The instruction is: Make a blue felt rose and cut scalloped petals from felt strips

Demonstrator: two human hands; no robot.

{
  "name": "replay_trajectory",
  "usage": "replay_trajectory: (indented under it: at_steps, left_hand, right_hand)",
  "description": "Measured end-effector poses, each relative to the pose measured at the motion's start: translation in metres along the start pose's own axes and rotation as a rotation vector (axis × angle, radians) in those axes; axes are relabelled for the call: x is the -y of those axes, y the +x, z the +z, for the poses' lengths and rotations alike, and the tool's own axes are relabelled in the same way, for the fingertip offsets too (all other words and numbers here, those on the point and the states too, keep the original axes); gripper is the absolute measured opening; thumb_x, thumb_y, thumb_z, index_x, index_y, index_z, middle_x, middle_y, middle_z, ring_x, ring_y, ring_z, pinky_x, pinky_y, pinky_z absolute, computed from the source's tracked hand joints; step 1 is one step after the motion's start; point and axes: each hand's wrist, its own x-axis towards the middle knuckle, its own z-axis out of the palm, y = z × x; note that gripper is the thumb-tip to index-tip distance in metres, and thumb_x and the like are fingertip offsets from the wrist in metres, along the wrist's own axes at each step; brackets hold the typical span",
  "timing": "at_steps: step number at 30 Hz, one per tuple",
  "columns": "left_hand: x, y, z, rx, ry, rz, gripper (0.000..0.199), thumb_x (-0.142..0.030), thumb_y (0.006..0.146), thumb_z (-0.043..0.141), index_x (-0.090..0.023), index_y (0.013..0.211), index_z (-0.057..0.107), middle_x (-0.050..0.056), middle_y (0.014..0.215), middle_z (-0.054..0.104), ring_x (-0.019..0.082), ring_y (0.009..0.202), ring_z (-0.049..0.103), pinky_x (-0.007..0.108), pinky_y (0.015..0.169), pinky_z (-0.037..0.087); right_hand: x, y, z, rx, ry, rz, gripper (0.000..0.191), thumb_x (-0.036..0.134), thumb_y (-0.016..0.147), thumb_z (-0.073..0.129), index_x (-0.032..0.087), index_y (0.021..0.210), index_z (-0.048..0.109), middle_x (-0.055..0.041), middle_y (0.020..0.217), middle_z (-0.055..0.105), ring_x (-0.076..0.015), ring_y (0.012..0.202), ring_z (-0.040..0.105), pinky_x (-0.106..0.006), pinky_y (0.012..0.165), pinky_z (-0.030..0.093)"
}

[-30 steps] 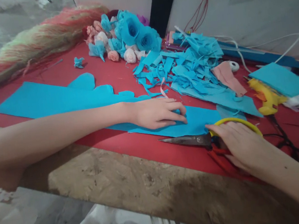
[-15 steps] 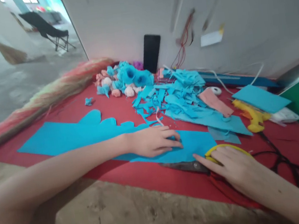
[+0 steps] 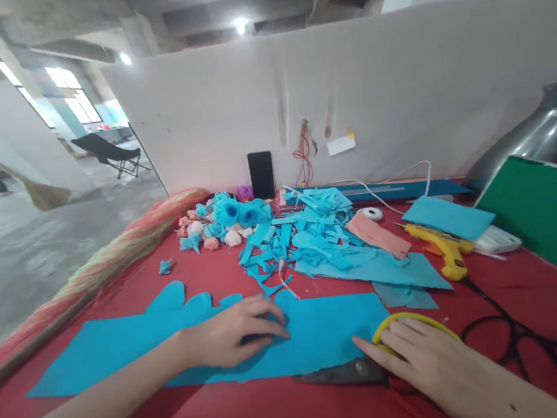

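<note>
A long sheet of blue crepe paper (image 3: 331, 317) lies flat along the near part of the red tabletop. My left hand (image 3: 242, 330) rests on it, fingers bent and apart, with nothing in them. Rounded blue paper petals (image 3: 168, 297) stick out beyond the sheet's far edge. My right hand (image 3: 420, 354) grips the yellow handle loop of a pair of scissors (image 3: 357, 372), its index finger stretched along the pivot side. The dark blades lie along the sheet's near edge, pointing left; they look closed. The lower handle is mostly hidden under my hand.
Blue paper scraps (image 3: 321, 231) are heaped in the middle, beside paper flowers (image 3: 244, 216). A yellow glue gun (image 3: 449, 253) and black cables (image 3: 513, 326) lie at right. A phone (image 3: 261, 174) leans on the back panel. A green board (image 3: 551, 218) stands far right.
The head view has tipped upward, showing more of the room. My left hand has slid left over the sheet, away from my right hand. The scissors stay gripped along the near edge.
</note>
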Motion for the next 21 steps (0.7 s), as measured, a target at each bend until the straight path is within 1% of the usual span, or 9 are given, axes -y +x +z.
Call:
replay_trajectory:
  at_steps: [4,8,13,15,18,21]
  left_hand:
    - [-0.001,0.002,0.004,0.005,-0.006,-0.024,0.027,-0.017,0.087,0.041,-0.023,0.109,0.056,0.008,0.110,0.056,0.018,0.103,0.053,0.030,0.092,0.041]
    - [-0.002,0.008,0.006,0.015,-0.005,-0.015,0.026,-0.017,0.087,0.042,-0.022,0.109,0.055,0.008,0.111,0.056,0.019,0.103,0.052,0.031,0.093,0.041]
    - [-0.004,0.019,0.009,0.011,-0.011,0.014,0.026,-0.016,0.087,0.042,-0.021,0.110,0.055,0.009,0.111,0.055,0.019,0.104,0.052,0.032,0.094,0.041]
    - [-0.005,0.023,0.010,0.014,-0.017,0.034,0.026,-0.015,0.087,0.042,-0.020,0.109,0.055,0.009,0.110,0.055,0.019,0.104,0.052,0.031,0.094,0.040]
    - [-0.005,0.026,0.009,0.028,-0.014,0.067,0.027,-0.014,0.087,0.041,-0.019,0.109,0.055,0.010,0.110,0.055,0.019,0.104,0.052,0.031,0.095,0.040]
    - [-0.004,0.026,0.010,0.044,0.006,0.083,0.028,-0.014,0.086,0.041,-0.019,0.111,0.055,0.011,0.111,0.054,0.019,0.104,0.051,0.032,0.095,0.039]
  right_hand:
    - [0.001,-0.008,0.003,0.011,-0.112,0.040,0.049,-0.007,0.069,0.025,0.015,0.104,0.051,-0.0008,0.072,0.058,-0.0166,0.066,0.053,-0.032,0.068,0.040]
    - [-0.001,-0.017,0.003,0.039,-0.142,0.036,0.049,-0.005,0.065,0.030,0.016,0.104,0.051,-0.0015,0.076,0.058,-0.0175,0.070,0.054,-0.034,0.068,0.042]
    - [-0.007,-0.030,-0.005,0.111,-0.115,0.008,0.052,-0.003,0.060,0.033,0.014,0.107,0.047,-0.0017,0.076,0.058,-0.0173,0.071,0.054,-0.033,0.070,0.042]
    - [-0.007,-0.035,-0.009,0.155,-0.082,0.026,0.056,-0.001,0.056,0.034,0.012,0.110,0.046,-0.0035,0.079,0.059,-0.0192,0.075,0.054,-0.036,0.073,0.041]
    - [-0.006,-0.041,-0.013,0.223,-0.034,0.061,0.067,0.002,0.051,0.036,0.010,0.118,0.042,-0.0070,0.090,0.058,-0.0243,0.086,0.053,-0.043,0.079,0.039]
    - [-0.003,-0.041,-0.016,0.258,-0.008,0.065,0.071,0.002,0.051,0.037,0.008,0.122,0.039,-0.0085,0.096,0.056,-0.0263,0.091,0.051,-0.046,0.081,0.038]
